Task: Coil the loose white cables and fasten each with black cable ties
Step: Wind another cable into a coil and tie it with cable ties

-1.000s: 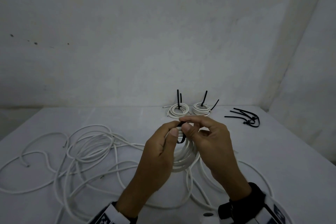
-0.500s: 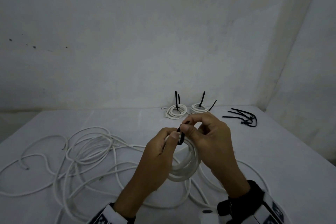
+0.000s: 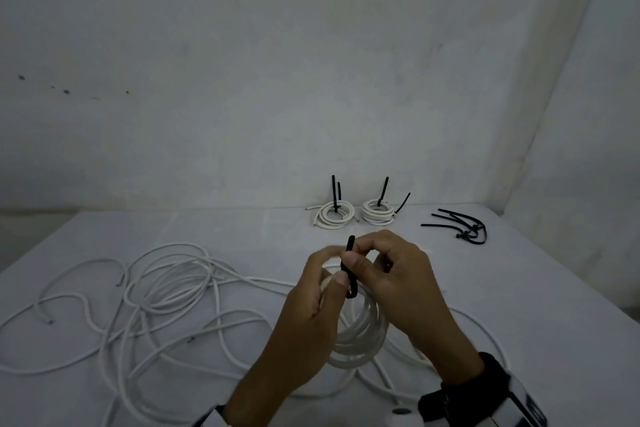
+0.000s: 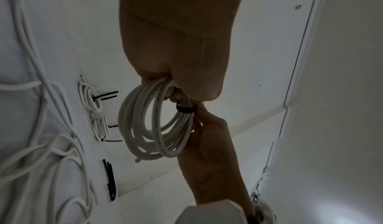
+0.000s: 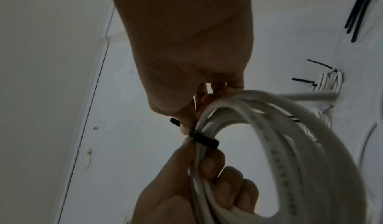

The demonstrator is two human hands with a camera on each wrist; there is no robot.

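Head view: above a white worktop, two hands hold up a white cable coil. The left hand pinches the bundled loops, fingers curled around them, while the right hand pinches a black cable tie wrapped over the top of the coil. Beyond the coil sit two finished coils; spare ties lie to its far right, loose cables to its left. Left wrist view: the tie bands the strands of the coil just below the gripping fingers. Right wrist view: the tie sits snug across the coil, its tail poking out beside the thumb. To finish well, likely keep the loops pinched flat together and pull the tail straight until tight.
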